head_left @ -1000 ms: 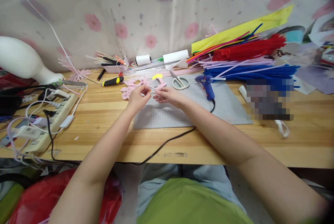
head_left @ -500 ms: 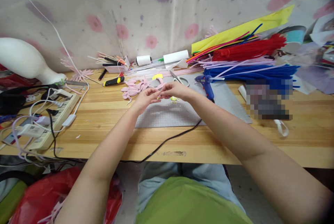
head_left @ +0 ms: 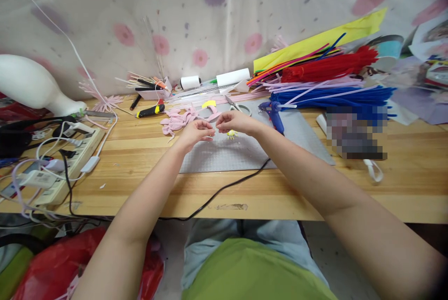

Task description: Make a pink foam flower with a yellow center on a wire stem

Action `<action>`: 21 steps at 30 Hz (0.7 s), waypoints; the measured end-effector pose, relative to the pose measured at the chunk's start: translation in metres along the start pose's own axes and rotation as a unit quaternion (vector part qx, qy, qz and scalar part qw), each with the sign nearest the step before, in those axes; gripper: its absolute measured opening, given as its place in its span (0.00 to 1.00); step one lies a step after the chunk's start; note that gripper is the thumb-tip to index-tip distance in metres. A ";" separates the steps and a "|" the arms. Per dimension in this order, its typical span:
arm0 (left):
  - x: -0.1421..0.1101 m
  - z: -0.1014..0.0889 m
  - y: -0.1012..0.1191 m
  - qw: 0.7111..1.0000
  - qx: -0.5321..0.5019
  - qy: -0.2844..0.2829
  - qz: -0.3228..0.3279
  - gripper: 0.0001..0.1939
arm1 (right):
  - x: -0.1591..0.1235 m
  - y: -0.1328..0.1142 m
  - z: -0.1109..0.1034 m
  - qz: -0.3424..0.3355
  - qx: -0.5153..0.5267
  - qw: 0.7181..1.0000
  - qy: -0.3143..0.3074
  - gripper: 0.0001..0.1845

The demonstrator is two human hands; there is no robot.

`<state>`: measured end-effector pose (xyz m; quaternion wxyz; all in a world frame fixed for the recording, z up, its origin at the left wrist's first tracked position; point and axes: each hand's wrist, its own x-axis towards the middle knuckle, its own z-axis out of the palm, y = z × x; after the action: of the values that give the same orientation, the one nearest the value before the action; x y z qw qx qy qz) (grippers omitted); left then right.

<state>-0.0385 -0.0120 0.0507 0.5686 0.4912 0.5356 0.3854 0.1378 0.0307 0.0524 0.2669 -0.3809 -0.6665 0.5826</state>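
Over the grey cutting mat (head_left: 297, 143), my left hand (head_left: 196, 134) has its fingers bent and pressed together. Close to its fingertips, with a small gap between, my right hand (head_left: 238, 123) is pinched thumb to finger. Anything held in either pinch is too small to make out. A small yellow piece with thin pale prongs (head_left: 231, 135) shows just below my right fingers. Behind my left hand lie soft pink bow-like pieces (head_left: 177, 119). Grey-handled scissors (head_left: 241, 109) rest behind my right hand, and a blue glue gun (head_left: 275, 114) lies to its right.
Blue pipe cleaners (head_left: 336, 99) and red ones (head_left: 329, 66) are stacked at the back right. A yellow-black utility knife (head_left: 150, 111) lies back left. At left are a power strip (head_left: 75, 164) and a white foam head (head_left: 31, 80). A black cord (head_left: 224, 189) crosses the front.
My hands have drawn slightly apart; before, their fingertips met. The whole view has shifted a little. The tools and materials lie as before.
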 end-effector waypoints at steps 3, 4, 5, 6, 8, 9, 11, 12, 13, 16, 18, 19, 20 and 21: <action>0.000 -0.002 0.001 0.999 0.019 0.026 0.002 0.14 | 0.004 0.004 -0.011 0.004 -0.069 0.996 0.054 0.03; 0.000 -0.003 0.002 0.999 0.027 0.036 0.004 0.14 | 0.006 0.006 -0.016 0.007 -0.124 0.988 0.090 0.02; 0.000 -0.004 0.003 0.998 0.035 0.045 0.007 0.14 | 0.008 0.009 -0.022 0.013 -0.195 0.972 0.133 0.02; 0.000 -0.005 0.003 0.998 0.043 0.051 0.011 0.14 | 0.011 0.011 -0.027 0.022 -0.274 0.945 0.177 0.04; 0.000 -0.007 0.006 0.997 0.054 0.058 0.018 0.15 | 0.016 0.014 -0.035 0.049 -0.421 0.876 0.232 0.09; 0.000 -0.007 0.008 0.996 0.057 0.060 0.020 0.15 | 0.018 0.016 -0.038 0.065 -0.475 0.845 0.237 0.12; -0.001 -0.008 0.011 0.996 0.057 0.062 0.018 0.15 | 0.024 0.018 -0.039 0.106 -0.537 0.808 0.218 0.19; -0.001 -0.008 0.011 0.996 0.055 0.061 0.015 0.15 | 0.027 0.019 -0.039 0.125 -0.554 0.798 0.204 0.21; -0.001 -0.008 0.012 0.997 0.051 0.062 0.011 0.16 | 0.030 0.019 -0.038 0.144 -0.563 0.791 0.192 0.22; -0.001 -0.011 0.010 0.997 0.027 0.065 0.007 0.16 | 0.039 0.019 -0.037 0.192 -0.569 0.783 0.163 0.21; 0.000 -0.014 0.007 0.998 0.002 0.067 0.006 0.16 | 0.045 0.016 -0.040 0.206 -0.564 0.785 0.153 0.20; 0.000 -0.015 0.005 0.998 -0.013 0.066 0.005 0.17 | 0.047 0.015 -0.043 0.207 -0.557 0.789 0.156 0.20; 0.000 -0.017 0.003 0.997 -0.029 0.065 0.005 0.17 | 0.048 0.013 -0.047 0.207 -0.541 0.800 0.159 0.20; 0.001 -0.019 0.001 0.997 -0.047 0.064 0.006 0.17 | 0.049 0.011 -0.050 0.211 -0.511 0.817 0.163 0.20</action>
<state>-0.0568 -0.0086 0.0526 0.5533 0.4417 0.5491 0.4441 0.1522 0.0993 0.0467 0.0093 -0.6834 -0.7183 0.1300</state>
